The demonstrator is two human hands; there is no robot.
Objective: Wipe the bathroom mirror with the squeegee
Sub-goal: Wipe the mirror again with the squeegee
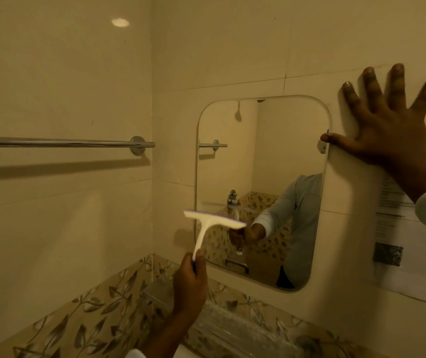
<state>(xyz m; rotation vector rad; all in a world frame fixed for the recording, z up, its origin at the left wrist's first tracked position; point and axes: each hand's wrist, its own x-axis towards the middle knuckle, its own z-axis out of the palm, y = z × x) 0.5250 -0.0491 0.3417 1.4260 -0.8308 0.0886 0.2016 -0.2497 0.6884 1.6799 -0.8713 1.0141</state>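
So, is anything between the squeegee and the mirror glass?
Nothing visible. The white plastic squeegee, in the left hand, is at the rounded wall mirror's lower left; the right hand rests at its right edge.

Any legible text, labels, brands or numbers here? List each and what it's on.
Nothing can be read.
White paper notice on the wall right of the rounded rectangular mirror: printed lines, too blurred to read.
Dark square patch on that notice: possibly a code, blurred, unreadable.
White plastic squeegee: no marking visible.
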